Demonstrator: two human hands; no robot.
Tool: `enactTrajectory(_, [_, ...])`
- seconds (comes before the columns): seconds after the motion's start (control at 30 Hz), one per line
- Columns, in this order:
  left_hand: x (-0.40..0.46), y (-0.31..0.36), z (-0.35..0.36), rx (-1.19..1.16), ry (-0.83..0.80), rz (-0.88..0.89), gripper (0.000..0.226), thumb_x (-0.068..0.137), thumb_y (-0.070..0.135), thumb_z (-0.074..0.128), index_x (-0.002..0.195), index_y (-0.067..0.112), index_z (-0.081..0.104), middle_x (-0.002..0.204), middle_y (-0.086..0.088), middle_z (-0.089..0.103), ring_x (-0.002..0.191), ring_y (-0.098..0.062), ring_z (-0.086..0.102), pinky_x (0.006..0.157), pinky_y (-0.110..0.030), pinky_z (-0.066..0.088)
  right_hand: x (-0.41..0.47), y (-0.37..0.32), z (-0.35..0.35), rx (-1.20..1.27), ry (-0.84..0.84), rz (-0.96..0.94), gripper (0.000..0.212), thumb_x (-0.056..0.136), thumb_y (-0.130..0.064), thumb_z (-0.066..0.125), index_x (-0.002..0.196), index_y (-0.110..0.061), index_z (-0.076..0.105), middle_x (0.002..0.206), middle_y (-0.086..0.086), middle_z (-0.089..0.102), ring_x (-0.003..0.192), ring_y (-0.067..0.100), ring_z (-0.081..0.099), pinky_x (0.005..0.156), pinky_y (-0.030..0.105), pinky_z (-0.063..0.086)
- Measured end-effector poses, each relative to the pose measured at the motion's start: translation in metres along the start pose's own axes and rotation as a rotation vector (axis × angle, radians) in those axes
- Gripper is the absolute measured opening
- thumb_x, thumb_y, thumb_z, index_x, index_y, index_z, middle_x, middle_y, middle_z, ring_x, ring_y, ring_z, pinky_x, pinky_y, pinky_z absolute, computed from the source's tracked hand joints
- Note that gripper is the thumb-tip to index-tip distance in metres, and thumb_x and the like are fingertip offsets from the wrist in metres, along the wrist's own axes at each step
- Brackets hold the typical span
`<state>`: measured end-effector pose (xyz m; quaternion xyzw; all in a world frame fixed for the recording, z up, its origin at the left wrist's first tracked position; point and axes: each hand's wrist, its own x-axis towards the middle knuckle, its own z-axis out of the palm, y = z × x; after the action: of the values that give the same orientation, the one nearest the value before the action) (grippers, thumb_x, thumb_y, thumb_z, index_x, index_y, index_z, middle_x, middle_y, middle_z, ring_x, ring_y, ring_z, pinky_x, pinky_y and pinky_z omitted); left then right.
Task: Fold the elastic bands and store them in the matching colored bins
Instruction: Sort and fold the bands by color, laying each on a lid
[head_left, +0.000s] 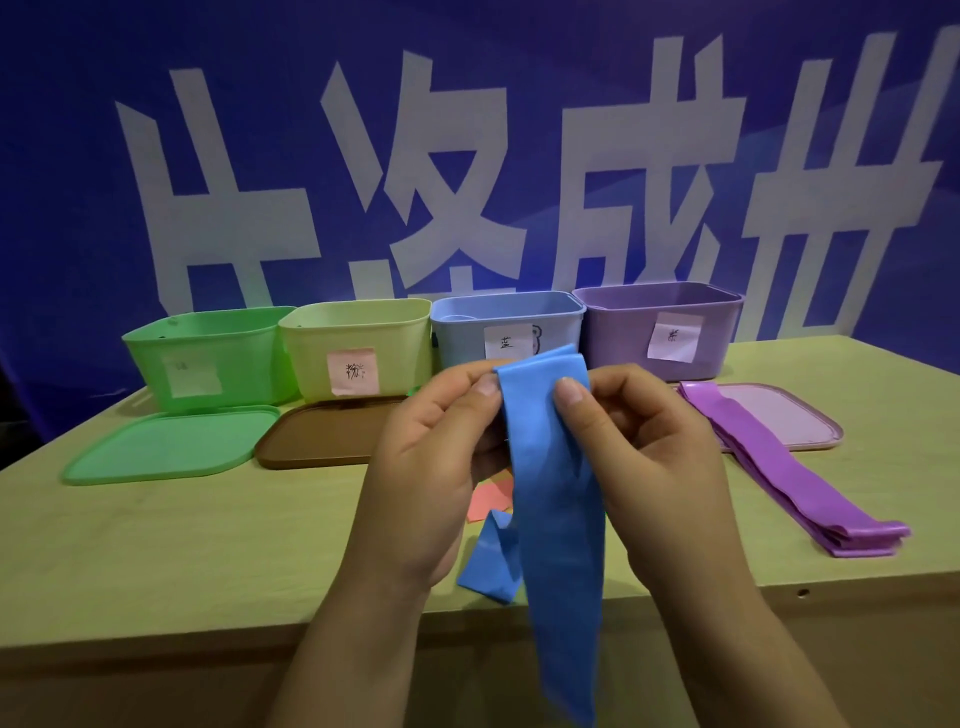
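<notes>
Wooden table (156, 545) at 12 o'clock carries 4 open bins, contents unseen: green (208, 358), yellow (358, 343), blue bin (506, 325), purple (660, 327); left hand (436, 457) and right hand (644, 447) pinch the blue elastic band (556, 493) at centre; purple band (789, 467) at 3 o'clock.

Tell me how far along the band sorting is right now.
Done: nothing that shows; the bin interiors are mostly hidden. In hand: the left hand and right hand pinch the top of the blue band, unfolded and hanging long. Left: fold it into the blue bin; the purple band still lies on the table.
</notes>
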<state>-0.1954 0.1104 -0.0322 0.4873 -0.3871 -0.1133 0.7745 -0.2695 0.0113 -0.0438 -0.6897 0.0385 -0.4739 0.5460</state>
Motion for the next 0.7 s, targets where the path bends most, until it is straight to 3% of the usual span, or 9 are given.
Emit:
enactTrajectory(0.07, [0.0001, -0.0009, 0.0002, -0.002, -0.029, 0.010, 0.020, 0.081, 0.020, 0.058, 0.075, 0.024, 0.076, 0.072, -0.003, 0.073, 0.068, -0.012, 0.069, 0.058, -0.022, 0.053, -0.0007, 0.0021, -0.0004, -0.023, 0.012, -0.031, 0.017, 0.087, -0.019, 0.063, 0.072, -0.013, 0.062, 0.061, 0.006, 0.056, 0.053, 0.003, 0.046, 0.049, 0.014, 0.037])
enactTrajectory(0.13, [0.0005, -0.0024, -0.0011, 0.026, -0.032, 0.021, 0.021, 0.082, 0.022, 0.055, 0.079, 0.025, 0.076, 0.075, -0.004, 0.073, 0.071, -0.013, 0.070, 0.059, -0.024, 0.054, -0.0020, 0.0047, -0.0003, -0.060, 0.025, -0.074, 0.017, 0.087, -0.022, 0.064, 0.072, -0.014, 0.061, 0.062, 0.007, 0.056, 0.053, 0.011, 0.046, 0.049, 0.018, 0.037])
enactTrajectory(0.23, [-0.0008, -0.0045, -0.0026, 0.186, -0.020, 0.089, 0.015, 0.076, 0.037, 0.063, 0.086, 0.034, 0.073, 0.076, -0.007, 0.071, 0.073, -0.022, 0.068, 0.064, -0.041, 0.058, -0.0030, 0.0067, -0.0008, -0.087, 0.029, -0.112, 0.017, 0.084, -0.026, 0.060, 0.074, -0.013, 0.062, 0.063, 0.008, 0.056, 0.056, 0.020, 0.049, 0.049, 0.019, 0.038])
enactTrajectory(0.3, [-0.0018, -0.0046, -0.0025, 0.268, 0.000, 0.129, 0.013, 0.076, 0.033, 0.067, 0.085, 0.040, 0.072, 0.076, -0.007, 0.071, 0.069, -0.025, 0.064, 0.066, -0.048, 0.055, -0.0030, 0.0065, -0.0013, -0.089, 0.016, -0.119, 0.016, 0.084, -0.026, 0.059, 0.075, -0.013, 0.063, 0.063, 0.006, 0.056, 0.056, 0.019, 0.050, 0.049, 0.018, 0.039])
enactTrajectory(0.5, [-0.0019, -0.0047, -0.0029, 0.218, 0.010, 0.142, 0.016, 0.074, 0.029, 0.064, 0.084, 0.036, 0.073, 0.078, 0.004, 0.074, 0.075, -0.012, 0.071, 0.065, -0.024, 0.056, -0.0055, 0.0057, -0.0022, -0.052, -0.034, -0.100, 0.015, 0.084, -0.026, 0.057, 0.078, -0.014, 0.063, 0.067, 0.007, 0.056, 0.059, 0.017, 0.052, 0.050, 0.019, 0.041])
enactTrajectory(0.6, [-0.0013, -0.0053, -0.0043, 0.171, 0.002, 0.124, 0.015, 0.071, 0.023, 0.072, 0.083, 0.032, 0.074, 0.075, 0.002, 0.074, 0.073, -0.012, 0.070, 0.064, -0.022, 0.054, -0.0054, 0.0039, -0.0029, 0.004, -0.041, -0.062, 0.017, 0.083, -0.026, 0.057, 0.077, -0.012, 0.063, 0.065, 0.010, 0.054, 0.055, 0.010, 0.048, 0.050, 0.017, 0.040])
enactTrajectory(0.7, [-0.0006, -0.0064, -0.0056, 0.143, -0.007, 0.109, 0.017, 0.067, 0.035, 0.068, 0.082, 0.031, 0.074, 0.074, 0.001, 0.073, 0.073, -0.013, 0.069, 0.063, -0.024, 0.053, -0.0055, 0.0030, -0.0042, 0.046, -0.041, -0.037, 0.018, 0.083, -0.027, 0.057, 0.077, -0.011, 0.063, 0.065, 0.015, 0.053, 0.056, 0.015, 0.047, 0.050, 0.020, 0.040])
